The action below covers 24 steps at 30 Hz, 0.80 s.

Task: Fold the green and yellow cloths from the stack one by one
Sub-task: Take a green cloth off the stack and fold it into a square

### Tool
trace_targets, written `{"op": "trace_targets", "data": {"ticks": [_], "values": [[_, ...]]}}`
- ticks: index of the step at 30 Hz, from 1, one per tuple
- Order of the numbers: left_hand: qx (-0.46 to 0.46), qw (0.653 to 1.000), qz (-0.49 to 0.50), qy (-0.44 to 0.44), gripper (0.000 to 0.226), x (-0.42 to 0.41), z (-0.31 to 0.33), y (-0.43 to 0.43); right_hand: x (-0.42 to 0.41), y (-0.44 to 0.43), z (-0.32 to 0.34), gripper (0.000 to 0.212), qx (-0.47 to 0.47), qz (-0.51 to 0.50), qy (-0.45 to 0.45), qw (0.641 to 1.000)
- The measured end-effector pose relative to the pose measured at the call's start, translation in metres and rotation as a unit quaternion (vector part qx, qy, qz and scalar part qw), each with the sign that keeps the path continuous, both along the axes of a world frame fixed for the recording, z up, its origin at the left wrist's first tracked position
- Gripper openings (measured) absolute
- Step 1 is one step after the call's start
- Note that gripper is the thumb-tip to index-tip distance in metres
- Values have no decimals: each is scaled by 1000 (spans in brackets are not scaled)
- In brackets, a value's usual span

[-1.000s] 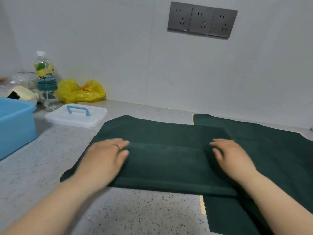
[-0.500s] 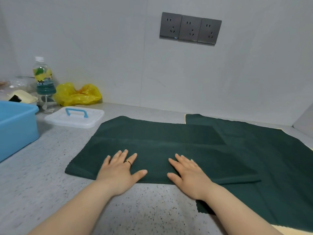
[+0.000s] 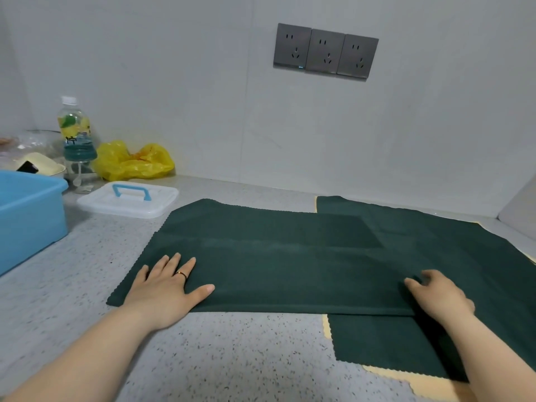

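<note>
So the blue tub [image 3: 26,216] sits at the far left, and I can't see inside it from this angle. Next to it there's a flat white lid [image 3: 127,200] with a blue handle, then a clear bottle [image 3: 74,129] and a crinkly yellow bag [image 3: 133,162] back by the wall.

The green cloth [image 3: 275,265] is laid out on the speckled counter [image 3: 232,358] as a long folded band. It's soft and matte with zigzag-cut edges, and its right end overlaps the stack [image 3: 464,245]. The stack lies flat at the right, green on top, with pale yellow edges poking out underneath.

The left hand [image 3: 171,288] is flat, palm down, fingers spread, pressing the cloth's near left corner. There's a ring [image 3: 182,274] on one finger. The right hand [image 3: 441,294] is arched over the cloth's right end with its fingers bent. Honestly can't tell if it's pinching the fabric or just resting on it.
</note>
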<state>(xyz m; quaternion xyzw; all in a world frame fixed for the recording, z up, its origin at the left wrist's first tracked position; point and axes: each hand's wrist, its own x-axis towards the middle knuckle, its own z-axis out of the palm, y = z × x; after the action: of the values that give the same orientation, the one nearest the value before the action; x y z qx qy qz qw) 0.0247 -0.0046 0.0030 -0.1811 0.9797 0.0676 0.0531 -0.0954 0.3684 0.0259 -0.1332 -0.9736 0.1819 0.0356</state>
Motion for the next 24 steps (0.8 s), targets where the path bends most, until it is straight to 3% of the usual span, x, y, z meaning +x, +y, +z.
{"op": "trace_targets", "data": {"ticks": [7, 15, 24], "values": [[11, 1000, -8, 3, 72, 19, 3, 2, 18, -7, 8, 40, 18, 9, -46, 999], [0, 1000, -19, 16, 71, 57, -2, -2, 57, 12, 2, 22, -48, 43, -39, 997], [32, 999, -21, 36, 71, 60, 4, 4, 73, 19, 2, 22, -49, 33, -23, 998]]}}
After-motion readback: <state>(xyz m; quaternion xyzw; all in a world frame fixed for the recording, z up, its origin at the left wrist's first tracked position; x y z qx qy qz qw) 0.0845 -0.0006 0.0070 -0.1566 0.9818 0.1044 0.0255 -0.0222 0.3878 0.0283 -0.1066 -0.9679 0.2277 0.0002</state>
